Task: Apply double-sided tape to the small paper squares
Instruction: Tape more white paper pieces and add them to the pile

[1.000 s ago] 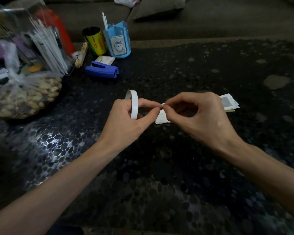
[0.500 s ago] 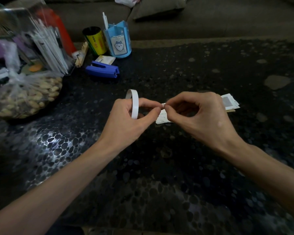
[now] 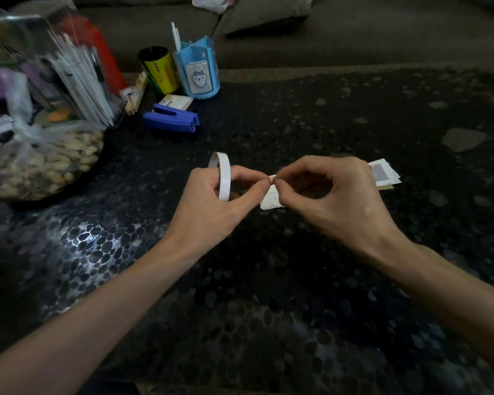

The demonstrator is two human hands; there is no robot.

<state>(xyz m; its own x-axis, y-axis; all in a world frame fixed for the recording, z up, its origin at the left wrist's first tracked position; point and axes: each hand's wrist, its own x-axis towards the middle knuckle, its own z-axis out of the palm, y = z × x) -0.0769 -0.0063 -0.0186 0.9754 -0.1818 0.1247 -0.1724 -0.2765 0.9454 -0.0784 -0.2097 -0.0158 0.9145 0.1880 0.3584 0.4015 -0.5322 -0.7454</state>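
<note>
Two bare forearms reach in from the near edge over a dark, pebble-patterned counter (image 3: 268, 280). The left hand (image 3: 211, 201) has its fingers curled through a thin white roll of tape (image 3: 224, 178), which stands on edge around them, and its thumb and forefinger are pressed together at the tips. The right hand (image 3: 334, 201) meets it fingertip to fingertip, thumb and forefinger pinching a small white bit (image 3: 272, 178); it is too small to tell whether this is tape or paper. Just below that pinch a paper square (image 3: 271, 201) lies flat on the counter, and more paper squares (image 3: 382, 175) sit in a loose stack behind the right hand. Farther back on the left lie a bag of peanuts (image 3: 40, 166) and a blue stapler (image 3: 170, 121), then a yellow can (image 3: 157, 71) beside a blue pen holder (image 3: 200, 69). A grey sofa (image 3: 382, 38) runs behind the counter.
</note>
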